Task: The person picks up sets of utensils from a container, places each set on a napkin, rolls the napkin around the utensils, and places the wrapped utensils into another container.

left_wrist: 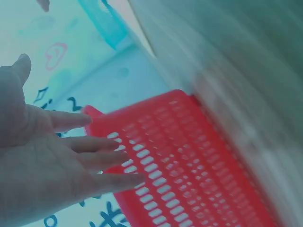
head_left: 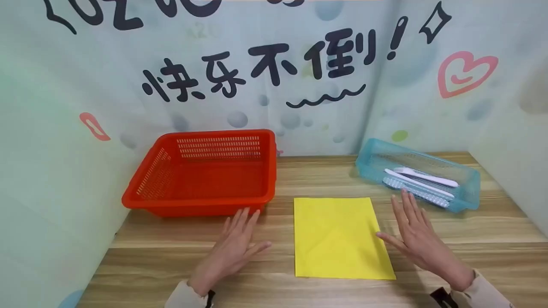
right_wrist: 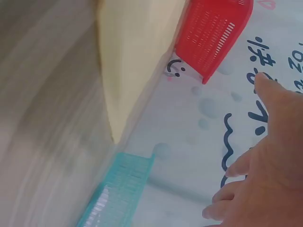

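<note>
Over the wood-grain table, left hand and right hand are spread, empty, and a low sweep by the right could skew the yellow sheet beside it

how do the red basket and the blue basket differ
The red basket looks wider and deeper; the blue basket is smaller and narrower.
The red basket is solidly coloured, while the blue basket is translucent.
The red basket's front edge runs nearly straight across; the blue basket sits slanted.
No items show in the red basket, while the blue basket holds white items.
Both are open-topped with perforated sides, on the table.
</note>
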`<state>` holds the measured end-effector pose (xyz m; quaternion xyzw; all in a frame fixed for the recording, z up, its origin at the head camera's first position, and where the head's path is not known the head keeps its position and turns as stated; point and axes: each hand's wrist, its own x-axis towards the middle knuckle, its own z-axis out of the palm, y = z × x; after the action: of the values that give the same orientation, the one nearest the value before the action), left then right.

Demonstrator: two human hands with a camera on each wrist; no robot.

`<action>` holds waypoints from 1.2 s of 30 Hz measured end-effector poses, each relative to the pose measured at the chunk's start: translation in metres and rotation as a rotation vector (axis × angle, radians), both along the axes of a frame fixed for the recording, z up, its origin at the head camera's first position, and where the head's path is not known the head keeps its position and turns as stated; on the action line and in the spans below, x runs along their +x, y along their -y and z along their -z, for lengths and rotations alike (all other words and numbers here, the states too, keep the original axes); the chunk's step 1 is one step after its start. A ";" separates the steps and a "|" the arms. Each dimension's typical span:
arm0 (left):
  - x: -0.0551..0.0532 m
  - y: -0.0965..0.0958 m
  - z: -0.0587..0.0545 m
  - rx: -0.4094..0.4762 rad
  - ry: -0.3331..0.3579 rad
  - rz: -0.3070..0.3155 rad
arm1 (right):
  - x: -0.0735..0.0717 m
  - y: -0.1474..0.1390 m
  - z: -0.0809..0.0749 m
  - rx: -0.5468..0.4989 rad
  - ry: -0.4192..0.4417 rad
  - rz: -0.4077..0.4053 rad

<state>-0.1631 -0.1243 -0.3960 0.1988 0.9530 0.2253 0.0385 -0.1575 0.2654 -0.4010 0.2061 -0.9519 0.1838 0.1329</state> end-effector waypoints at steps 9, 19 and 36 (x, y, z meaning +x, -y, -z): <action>-0.009 -0.035 0.003 0.000 0.012 0.173 | -0.013 0.012 0.005 0.014 0.089 -0.047; -0.025 -0.066 0.011 -0.067 0.028 0.210 | -0.023 0.025 0.018 0.048 0.244 -0.063; -0.014 -0.115 0.021 -0.404 0.171 0.340 | -0.033 0.044 0.026 0.287 0.187 -0.217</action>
<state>-0.1773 -0.0096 -0.4165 0.3242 0.9249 0.0367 0.1950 -0.1906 0.2215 -0.4275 0.3061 -0.9488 0.0778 -0.0073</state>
